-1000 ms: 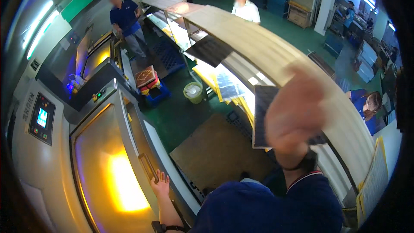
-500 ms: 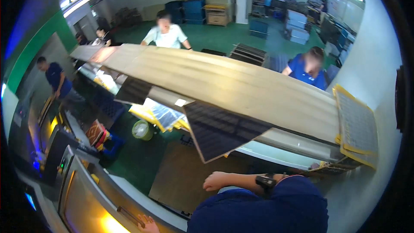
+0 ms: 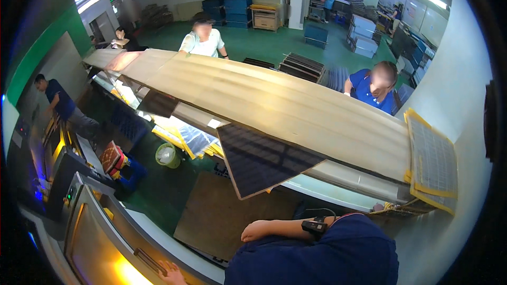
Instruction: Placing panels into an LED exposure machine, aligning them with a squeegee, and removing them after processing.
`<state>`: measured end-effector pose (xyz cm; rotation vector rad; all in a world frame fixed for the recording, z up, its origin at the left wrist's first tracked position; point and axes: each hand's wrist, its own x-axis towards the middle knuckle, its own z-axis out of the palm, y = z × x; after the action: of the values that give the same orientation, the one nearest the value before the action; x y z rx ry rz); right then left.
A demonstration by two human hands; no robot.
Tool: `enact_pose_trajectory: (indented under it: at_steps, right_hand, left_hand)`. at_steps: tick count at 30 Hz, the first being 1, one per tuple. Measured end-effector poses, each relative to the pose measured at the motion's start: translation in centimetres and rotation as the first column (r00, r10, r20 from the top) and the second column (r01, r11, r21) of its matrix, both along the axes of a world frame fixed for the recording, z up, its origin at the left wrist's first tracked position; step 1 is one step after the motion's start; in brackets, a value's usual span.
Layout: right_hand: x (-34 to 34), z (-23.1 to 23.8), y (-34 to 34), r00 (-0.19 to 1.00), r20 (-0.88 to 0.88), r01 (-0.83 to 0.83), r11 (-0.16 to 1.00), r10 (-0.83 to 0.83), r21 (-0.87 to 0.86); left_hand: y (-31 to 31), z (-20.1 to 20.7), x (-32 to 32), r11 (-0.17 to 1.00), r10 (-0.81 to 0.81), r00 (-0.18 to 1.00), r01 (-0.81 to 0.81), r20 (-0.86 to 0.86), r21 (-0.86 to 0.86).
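My left hand (image 3: 172, 274) is at the lower edge, its fingers closed over the near end of a dark bar handle (image 3: 149, 260). That handle sits on a metal-framed lid (image 3: 105, 245) of a machine, lit with a yellow glow. My right hand (image 3: 256, 230) is held in front of my body, fingers curled in, with nothing visible in it. A black device (image 3: 315, 227) is strapped at that wrist. Beyond my right hand, a dark panel with a pale edge (image 3: 264, 161) lies with its corner sticking out over the near edge of a long bench (image 3: 296, 111).
A mesh screen with a yellow border (image 3: 434, 153) leans at the bench's right end. Yellow-edged sheets (image 3: 193, 137) hang below the bench, near a green bucket (image 3: 168, 155). Co-workers stand along the far side; another person (image 3: 58, 97) works at the left. A brown board (image 3: 211, 216) covers the floor.
The view has shifted slightly, moving the scene a little left. My left hand stays at the handle and my right hand stays curled. The person at the left bends further over.
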<state>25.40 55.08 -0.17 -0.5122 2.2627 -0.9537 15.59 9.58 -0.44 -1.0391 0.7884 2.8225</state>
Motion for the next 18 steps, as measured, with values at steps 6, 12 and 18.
enact_pose_trajectory:
  at_steps: [6, 12, 18]
  right_hand:
    - [-0.1, 2.1, 2.5, 1.0, 0.009, -0.014, 0.98, 0.012, 0.2]
    - [0.8, 1.3, 1.9, 0.994, -0.052, 0.102, 0.993, -0.099, 0.053]
    - [2.0, 0.8, 2.5, 0.992, -0.007, 0.123, 0.988, -0.125, -0.087]
  left_hand:
    - [0.9, -0.1, -0.7, 0.995, 0.099, 0.992, -0.098, -0.073, 0.026]
    - [1.1, -2.3, -2.5, 0.934, 0.348, 0.893, -0.302, -0.287, 0.192]
    - [-1.2, -4.1, -5.8, 0.636, 0.751, 0.66, -0.732, 0.02, 0.244]
